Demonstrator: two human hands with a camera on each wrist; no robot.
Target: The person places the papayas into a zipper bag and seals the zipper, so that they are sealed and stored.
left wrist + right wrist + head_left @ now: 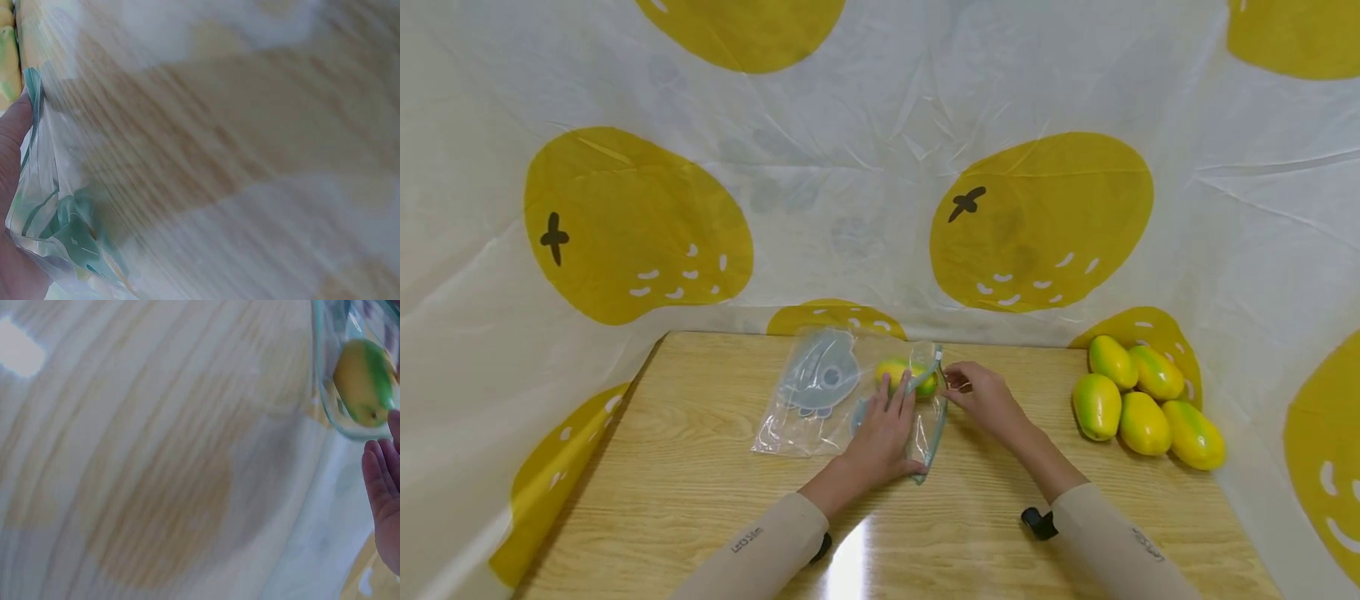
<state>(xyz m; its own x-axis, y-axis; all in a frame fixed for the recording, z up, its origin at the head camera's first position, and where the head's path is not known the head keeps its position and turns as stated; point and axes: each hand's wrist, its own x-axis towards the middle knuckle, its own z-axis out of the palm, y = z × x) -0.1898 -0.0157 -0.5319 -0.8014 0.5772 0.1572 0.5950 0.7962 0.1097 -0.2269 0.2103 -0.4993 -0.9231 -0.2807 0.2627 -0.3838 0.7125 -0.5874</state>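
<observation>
A clear plastic zip bag (820, 437) with a grey-blue cartoon print lies on the wooden table, its green-edged mouth facing right and parted. Just within that mouth is a yellow-green mango (891, 367), also visible through the bag in the right wrist view (359, 384). My left hand (880, 433) rests over the bag with fingers spread, fingertips by the mango and thumb at the near corner of the mouth. At the right side of the mouth is my right hand (988, 404), its fingertips right at the rim; fairly straight fingers show in the right wrist view.
Several more yellow-green mangoes (1142, 421) sit grouped at the table's right side. A white cloth (850, 217) printed with yellow fruit hangs behind the table (700, 400) and along both sides. Dark straps (1039, 523) show at the wrists.
</observation>
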